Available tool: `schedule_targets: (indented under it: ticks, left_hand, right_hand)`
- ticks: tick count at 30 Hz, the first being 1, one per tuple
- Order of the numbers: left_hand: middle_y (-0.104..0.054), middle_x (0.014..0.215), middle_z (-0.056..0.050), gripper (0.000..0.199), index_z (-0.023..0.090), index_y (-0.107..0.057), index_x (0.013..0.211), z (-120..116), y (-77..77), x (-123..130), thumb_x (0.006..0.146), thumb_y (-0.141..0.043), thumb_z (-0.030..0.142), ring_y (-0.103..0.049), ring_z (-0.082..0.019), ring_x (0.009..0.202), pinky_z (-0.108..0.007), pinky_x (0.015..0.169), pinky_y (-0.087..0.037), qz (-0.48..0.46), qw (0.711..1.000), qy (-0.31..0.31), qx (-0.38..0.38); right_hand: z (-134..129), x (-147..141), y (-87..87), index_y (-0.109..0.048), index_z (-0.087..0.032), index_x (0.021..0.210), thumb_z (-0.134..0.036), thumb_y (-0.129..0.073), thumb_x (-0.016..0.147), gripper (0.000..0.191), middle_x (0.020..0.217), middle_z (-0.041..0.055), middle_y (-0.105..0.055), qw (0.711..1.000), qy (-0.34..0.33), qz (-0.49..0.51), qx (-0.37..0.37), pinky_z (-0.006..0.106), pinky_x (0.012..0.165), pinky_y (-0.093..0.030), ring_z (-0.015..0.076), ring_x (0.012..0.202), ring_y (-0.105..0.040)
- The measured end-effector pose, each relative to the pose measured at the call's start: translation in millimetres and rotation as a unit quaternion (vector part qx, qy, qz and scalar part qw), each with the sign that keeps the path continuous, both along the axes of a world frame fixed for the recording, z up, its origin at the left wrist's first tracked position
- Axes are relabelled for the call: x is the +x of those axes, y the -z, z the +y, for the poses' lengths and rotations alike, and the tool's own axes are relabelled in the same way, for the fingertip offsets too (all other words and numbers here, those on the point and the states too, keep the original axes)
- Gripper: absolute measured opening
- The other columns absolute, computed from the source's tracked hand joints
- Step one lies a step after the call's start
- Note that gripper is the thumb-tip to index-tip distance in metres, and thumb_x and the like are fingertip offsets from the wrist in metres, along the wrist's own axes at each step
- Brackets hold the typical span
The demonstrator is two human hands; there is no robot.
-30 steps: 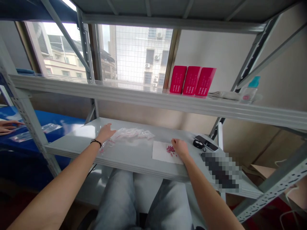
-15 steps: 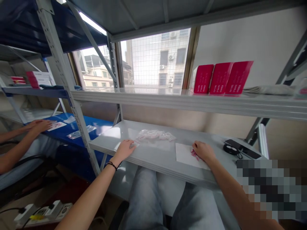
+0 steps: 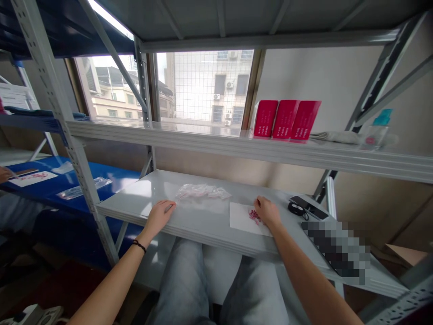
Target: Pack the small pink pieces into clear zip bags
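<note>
Near the front left of the grey shelf, my left hand (image 3: 160, 215) has its fingers pressed together; whatever lies between the fingertips is too small to make out. My right hand (image 3: 266, 210) rests at the right part of a white sheet (image 3: 239, 217), its fingers curled down beside small pink pieces (image 3: 253, 215). What its fingertips hold, if anything, is hidden. Behind and between the hands lies a pile of clear plastic bags (image 3: 203, 191).
Dark and grey devices (image 3: 309, 206) lie right of my right hand. Red boxes (image 3: 284, 119) and a bottle (image 3: 375, 135) stand on the upper shelf (image 3: 203, 137). At the left, a post (image 3: 79, 167) separates a blue table (image 3: 91, 171), where another person's hand (image 3: 4, 174) shows.
The view has swung to the right. My left hand's fingers have drawn together, and the clear bag beneath them no longer shows. My right hand stays by the pink pieces.
</note>
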State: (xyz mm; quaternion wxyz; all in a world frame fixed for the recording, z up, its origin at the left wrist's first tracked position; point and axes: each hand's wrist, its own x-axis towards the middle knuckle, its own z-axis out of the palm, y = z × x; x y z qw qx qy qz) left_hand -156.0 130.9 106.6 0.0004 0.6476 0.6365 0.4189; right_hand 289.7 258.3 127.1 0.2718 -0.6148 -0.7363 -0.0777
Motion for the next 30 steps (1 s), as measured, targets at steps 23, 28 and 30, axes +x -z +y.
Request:
schedule_targets:
  ticks: [23,28,30]
  left_hand:
    - [-0.069,0.081,-0.006,0.029,0.016,-0.069,0.089,-121,75.6,184,0.080,-0.070,0.044,-0.063,-0.019,0.073,-0.028,0.066,-0.045,-0.548,0.669,0.315,-0.392]
    - [-0.068,0.095,-0.006,0.039,0.023,-0.064,0.102,-111,86.7,181,0.090,-0.051,0.058,-0.063,-0.024,0.090,-0.035,0.084,-0.047,-0.438,0.878,0.068,-0.179]
    - [-0.067,0.091,-0.005,0.031,0.025,-0.064,0.094,-115,82.2,185,0.092,-0.052,0.053,-0.062,-0.024,0.089,-0.034,0.083,-0.046,-0.319,0.937,0.083,-0.119]
  right_hand:
    - [-230,-54,97.2,-0.067,-0.020,0.077,-0.040,-0.074,0.084,0.022,0.068,-0.0012,-0.059,0.652,-0.303,0.560,-0.413,0.025,0.059,-0.032,0.0127,0.061,-0.045]
    - [-220,-56,112.3,-0.066,-0.018,0.074,-0.044,-0.072,0.084,0.029,0.060,-0.0035,-0.051,0.680,-0.254,0.562,-0.397,0.023,0.051,-0.028,0.0102,0.054,-0.040]
    - [-215,-59,118.5,-0.065,-0.018,0.075,-0.049,-0.072,0.083,0.033,0.061,-0.0038,-0.050,0.698,-0.223,0.564,-0.381,0.022,0.047,-0.026,0.0097,0.051,-0.037]
